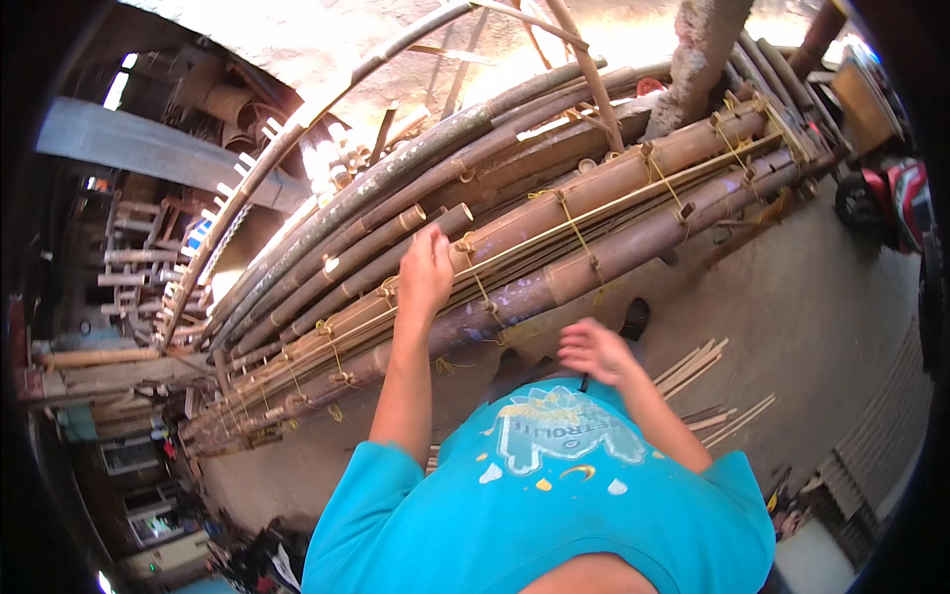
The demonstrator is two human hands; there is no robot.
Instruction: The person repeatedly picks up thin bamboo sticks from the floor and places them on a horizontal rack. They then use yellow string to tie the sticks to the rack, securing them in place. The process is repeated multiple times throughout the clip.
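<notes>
A long stack of brown bamboo poles (594, 198) lies in front of me, tied together with yellow cord (577, 233). My left hand (426, 269) reaches up and rests on the stack, fingers curled over a pole next to a cord knot. My right hand (594, 351) hovers lower, in front of my chest, blurred, and seems to pinch a small dark object; what it is I cannot tell. A thin pale bamboo strip (633, 198) runs along the tied poles.
Thin split bamboo strips (698, 366) lie on the concrete floor at right. A grey post (698, 59) stands behind the stack. A red motorbike (891, 198) is parked at far right. Bamboo ladders and frames (148, 267) crowd the left.
</notes>
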